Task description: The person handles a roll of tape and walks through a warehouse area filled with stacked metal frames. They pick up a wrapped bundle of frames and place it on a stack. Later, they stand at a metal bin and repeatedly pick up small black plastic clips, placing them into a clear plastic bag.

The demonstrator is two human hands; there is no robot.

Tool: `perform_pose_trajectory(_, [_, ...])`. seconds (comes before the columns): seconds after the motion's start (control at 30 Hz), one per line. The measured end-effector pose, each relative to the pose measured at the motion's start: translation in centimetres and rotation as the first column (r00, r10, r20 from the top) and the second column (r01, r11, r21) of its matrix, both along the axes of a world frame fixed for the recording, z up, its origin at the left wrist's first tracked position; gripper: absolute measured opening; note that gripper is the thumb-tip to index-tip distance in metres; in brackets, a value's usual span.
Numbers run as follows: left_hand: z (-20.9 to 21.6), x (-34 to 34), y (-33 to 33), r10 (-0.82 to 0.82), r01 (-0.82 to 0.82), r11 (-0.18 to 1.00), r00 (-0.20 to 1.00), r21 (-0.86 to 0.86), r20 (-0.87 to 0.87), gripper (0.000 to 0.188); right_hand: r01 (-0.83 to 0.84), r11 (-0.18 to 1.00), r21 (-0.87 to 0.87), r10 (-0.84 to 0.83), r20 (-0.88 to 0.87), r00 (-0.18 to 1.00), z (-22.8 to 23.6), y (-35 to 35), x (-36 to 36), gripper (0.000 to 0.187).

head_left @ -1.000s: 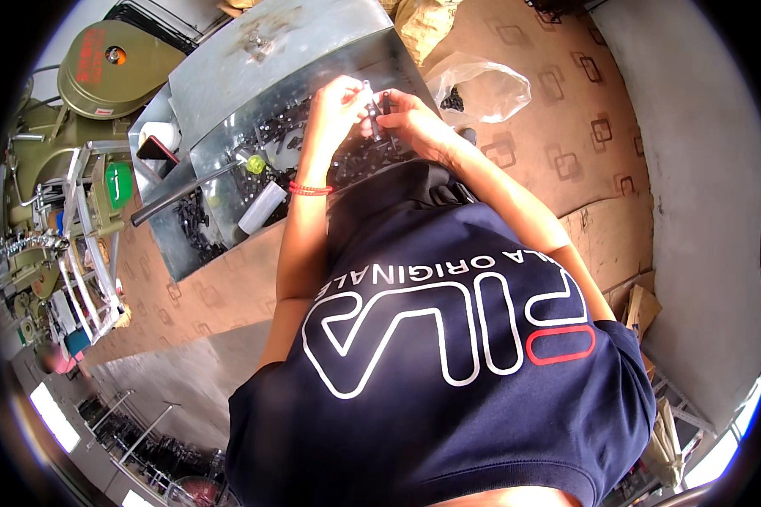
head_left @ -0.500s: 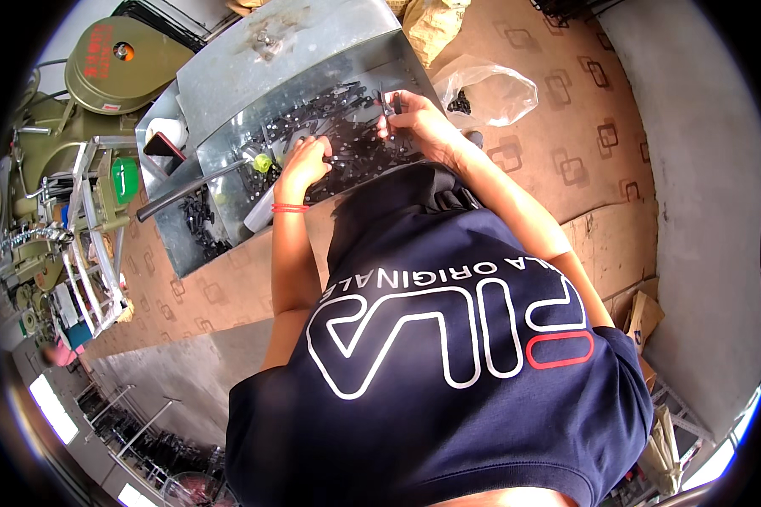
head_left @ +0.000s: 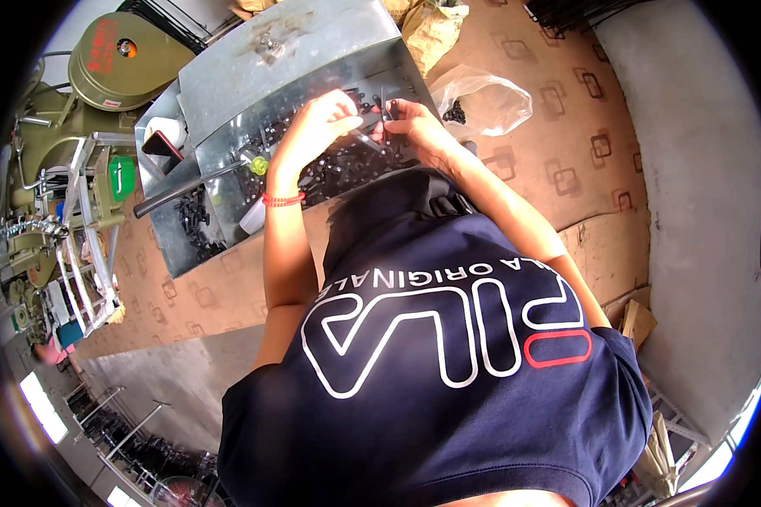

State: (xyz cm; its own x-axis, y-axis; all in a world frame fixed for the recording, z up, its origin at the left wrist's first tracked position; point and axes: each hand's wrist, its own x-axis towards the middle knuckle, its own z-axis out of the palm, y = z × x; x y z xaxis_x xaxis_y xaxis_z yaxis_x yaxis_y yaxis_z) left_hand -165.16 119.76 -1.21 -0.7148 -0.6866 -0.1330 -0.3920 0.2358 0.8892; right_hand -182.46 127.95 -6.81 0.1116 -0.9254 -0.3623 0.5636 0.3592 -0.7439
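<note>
A shallow sheet-metal tray [head_left: 400, 66] lies before me, with many small black parts [head_left: 334, 173] heaped in it. Over its right side, my right hand [head_left: 420, 132] is closed round a slim dark pointed piece [head_left: 384, 100], whose exact kind I cannot make out. My left hand [head_left: 317, 127], with red bands at the wrist, is raised over the heap just left of it. Its fingers curl inward near the right hand's fingertips; whatever they pinch is too small to tell. A narrow grey strip [head_left: 365, 140] shows below the left fingertips; I cannot tell whether it is held.
A long dark-handled rod [head_left: 186, 189] with a yellow-green end [head_left: 260, 166] crosses the tray's left part. A phone [head_left: 161, 145] lies by a white roll [head_left: 169, 128]. Right stands a clear plastic bag [head_left: 490, 106]; green machinery [head_left: 127, 63] fills the far left.
My left hand has lifted from the heap and moved away from me, its fingertips shifting right toward my right hand. The right hand stays nearly in place, still gripping the dark piece.
</note>
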Motion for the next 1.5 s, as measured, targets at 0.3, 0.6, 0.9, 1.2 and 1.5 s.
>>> perform_pose_trajectory(0.3, [-2.2,-2.9,-1.0,0.068,-0.061,0.997,0.987,0.053,-0.145,0.01,-0.031,1.0,0.005,0.031,0.065,0.997,1.3,0.1,0.0,0.025])
perform_pose_trajectory(0.6, [-6.0,0.9,-3.1,0.175,-0.145,0.963,0.978,-0.227,0.116,0.019,0.001,0.999,0.051,-0.001,0.003,1.0,0.8,0.1,-0.4,0.023])
perform_pose_trajectory(0.9, [-10.7,5.4,-3.8,-0.02,0.24,0.932,0.781,-0.271,0.625,0.031,-0.047,0.999,0.003,0.047,0.037,0.998,0.4,-0.1,-0.3,0.022])
perform_pose_trajectory(1.2, [-8.1,5.3,-4.2,-0.013,0.117,0.976,0.872,-0.183,0.49,0.017,0.024,0.999,0.046,-0.026,0.053,0.998,0.4,-0.2,-0.1,0.021])
perform_pose_trajectory(1.5, [2.2,-3.0,2.0,-0.005,-0.065,0.859,0.991,-0.508,-0.136,0.017,0.019,0.999,0.027,-0.026,0.277,0.96,0.4,-0.1,-0.4,0.02])
